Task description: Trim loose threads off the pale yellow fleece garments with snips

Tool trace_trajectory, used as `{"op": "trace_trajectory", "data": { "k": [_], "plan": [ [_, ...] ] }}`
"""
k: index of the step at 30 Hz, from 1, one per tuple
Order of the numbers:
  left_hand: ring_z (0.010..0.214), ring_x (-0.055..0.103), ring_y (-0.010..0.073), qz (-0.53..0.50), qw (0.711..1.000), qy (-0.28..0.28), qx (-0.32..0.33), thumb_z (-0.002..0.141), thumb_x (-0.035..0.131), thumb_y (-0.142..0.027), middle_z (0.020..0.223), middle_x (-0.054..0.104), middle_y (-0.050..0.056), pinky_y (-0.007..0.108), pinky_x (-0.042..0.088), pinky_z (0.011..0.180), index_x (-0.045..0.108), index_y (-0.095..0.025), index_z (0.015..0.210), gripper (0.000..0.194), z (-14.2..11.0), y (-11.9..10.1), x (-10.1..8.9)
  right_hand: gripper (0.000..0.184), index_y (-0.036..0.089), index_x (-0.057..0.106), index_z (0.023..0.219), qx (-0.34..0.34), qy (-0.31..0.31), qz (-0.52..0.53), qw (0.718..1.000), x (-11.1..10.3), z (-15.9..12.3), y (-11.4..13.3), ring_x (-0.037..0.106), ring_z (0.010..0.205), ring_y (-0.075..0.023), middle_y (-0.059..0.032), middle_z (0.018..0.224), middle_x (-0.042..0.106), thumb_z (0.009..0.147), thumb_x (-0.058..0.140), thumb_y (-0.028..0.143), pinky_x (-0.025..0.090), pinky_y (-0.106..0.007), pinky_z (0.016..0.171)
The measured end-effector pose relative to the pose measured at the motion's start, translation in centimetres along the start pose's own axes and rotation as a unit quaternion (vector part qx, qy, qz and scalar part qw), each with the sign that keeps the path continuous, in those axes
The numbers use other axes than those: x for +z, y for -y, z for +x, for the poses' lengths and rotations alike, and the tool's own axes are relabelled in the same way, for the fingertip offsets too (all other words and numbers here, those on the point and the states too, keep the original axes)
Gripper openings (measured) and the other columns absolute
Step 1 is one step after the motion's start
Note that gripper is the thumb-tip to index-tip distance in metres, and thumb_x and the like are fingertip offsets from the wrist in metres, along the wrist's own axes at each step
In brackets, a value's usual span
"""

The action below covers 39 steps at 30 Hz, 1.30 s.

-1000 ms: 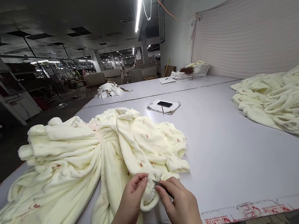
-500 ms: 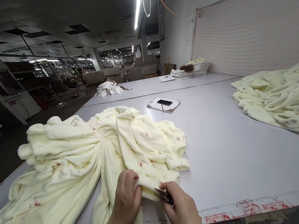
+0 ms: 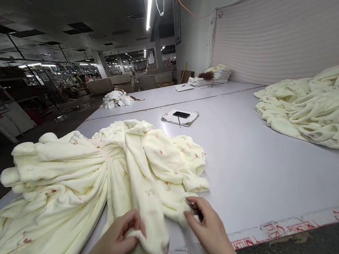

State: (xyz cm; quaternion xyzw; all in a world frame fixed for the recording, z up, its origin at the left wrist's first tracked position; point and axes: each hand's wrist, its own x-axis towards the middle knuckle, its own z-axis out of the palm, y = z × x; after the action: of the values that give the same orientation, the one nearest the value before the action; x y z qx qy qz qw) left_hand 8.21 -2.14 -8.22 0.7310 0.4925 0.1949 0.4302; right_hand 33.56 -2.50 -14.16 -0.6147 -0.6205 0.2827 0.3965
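Note:
A heap of pale yellow plush garments (image 3: 57, 195) with small reddish-brown prints lies across the near left of the table, gathered by a pink band. My left hand (image 3: 120, 238) pinches the edge of a garment sleeve (image 3: 152, 228), whose end hangs toward the table's front edge. In my right hand (image 3: 208, 226) is a pair of dark thread snips (image 3: 196, 210), held between thumb and fingers. Its tip is close to another pale yellow cuff (image 3: 178, 208); whether it touches is unclear. My palm hides part of the handle.
A phone (image 3: 181, 114) and a pen lie on a pad of papers (image 3: 189, 122) mid-table. To the right rises a large pile of similar fabric (image 3: 325, 105). White scraps (image 3: 117, 99) sit at the far left edge, and stacked cloth (image 3: 219, 74) stands at the back.
My left hand has moved down and left, drawing the sleeve end toward me. My right hand, still holding the snips, has come away from that sleeve and risen slightly. The view has turned slightly right.

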Motion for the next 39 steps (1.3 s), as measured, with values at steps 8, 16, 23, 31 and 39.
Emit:
{"op": "trace_trajectory", "data": {
  "k": [8, 16, 23, 31, 39],
  "plan": [
    [0.065, 0.052, 0.0192, 0.159, 0.984, 0.041, -0.073, 0.068, 0.063, -0.03, 0.068, 0.059, 0.0, 0.026, 0.033, 0.06, 0.065, -0.021, 0.08, 0.015, 1.6, -0.6, 1.6, 0.019, 0.023, 0.062, 0.084, 0.03, -0.051, -0.062, 0.996, -0.2, 2.9, -3.2, 0.06, 0.078, -0.0203, -0.0021, 0.089, 0.065, 0.081, 0.044, 0.026, 0.043, -0.029, 0.063],
    [0.087, 0.057, 0.0217, -0.144, 0.972, -0.185, -0.005, 0.076, 0.063, -0.033, 0.101, 0.061, 0.007, 0.028, 0.042, 0.074, 0.05, -0.02, 0.11, 0.039, 5.9, -0.5, 7.2, 0.025, 0.021, 0.049, 0.063, -0.02, -0.046, 0.01, 0.999, 0.7, 1.7, 0.2, 0.051, 0.06, -0.0151, 0.0009, 0.063, 0.055, 0.083, 0.047, 0.036, 0.04, -0.024, 0.054],
    [0.09, 0.057, 0.0223, -0.122, 0.972, -0.2, 0.033, 0.084, 0.055, -0.035, 0.095, 0.058, 0.005, 0.035, 0.045, 0.081, 0.051, -0.02, 0.104, 0.025, 4.5, 0.3, 7.0, 0.011, 0.021, 0.057, 0.084, -0.004, -0.025, 0.08, 0.996, 1.9, 0.7, 1.1, 0.052, 0.058, -0.0143, 0.0015, 0.068, 0.058, 0.081, 0.049, 0.028, 0.042, -0.023, 0.053],
    [0.109, 0.052, 0.0254, 0.035, 0.948, -0.254, 0.19, 0.081, 0.055, -0.015, 0.114, 0.058, 0.011, 0.041, 0.041, 0.095, 0.054, -0.024, 0.123, 0.044, 3.4, -0.1, 7.1, 0.023, 0.022, 0.052, 0.097, -0.156, -0.09, -0.02, 0.983, 3.7, -0.6, 0.1, 0.062, 0.071, -0.0165, -0.0033, 0.084, 0.064, 0.077, 0.043, 0.014, 0.046, -0.025, 0.062],
    [0.092, 0.062, 0.0231, -0.489, 0.865, -0.089, -0.068, 0.074, 0.069, -0.033, 0.092, 0.072, 0.008, 0.032, 0.045, 0.085, 0.071, -0.015, 0.097, 0.029, 4.3, -1.7, 6.2, 0.013, 0.024, 0.044, 0.077, 0.012, -0.059, -0.032, 0.998, 2.3, 0.7, 1.3, 0.052, 0.054, -0.0153, 0.0041, 0.063, 0.055, 0.084, 0.047, 0.034, 0.04, -0.025, 0.052]
  ]
}}
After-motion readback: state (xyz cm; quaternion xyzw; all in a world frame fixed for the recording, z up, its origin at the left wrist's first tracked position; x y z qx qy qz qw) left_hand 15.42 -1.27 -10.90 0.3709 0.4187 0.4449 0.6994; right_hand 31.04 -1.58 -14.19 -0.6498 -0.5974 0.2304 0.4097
